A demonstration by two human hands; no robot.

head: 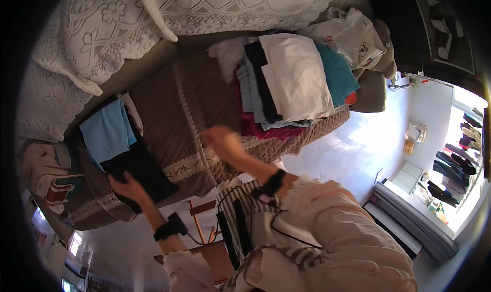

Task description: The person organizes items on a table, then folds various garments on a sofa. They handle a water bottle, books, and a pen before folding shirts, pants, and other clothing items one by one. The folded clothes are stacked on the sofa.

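Note:
My left hand (128,186) is at the near edge of a black folded garment (149,173), thumb and fingers apart; whether it touches the cloth is unclear. On the black garment's far part lies a light blue folded cloth (107,129). A pale garment (132,111) shows behind them. My right hand (222,140), blurred, hovers over the brown quilted sofa cover (161,127), its fingers hard to make out. To its right rises a stack of folded clothes: a white garment (297,75) on top, with black, denim, teal (337,75) and dark red (268,128) pieces around and beneath.
A white lace cover (230,8) drapes the sofa back. Plastic bags (353,37) sit behind the stack. A beige bag (50,173) is at the left end. Below the sofa edge is a wooden chair or stool (211,255). Clothes hang by the window (456,165).

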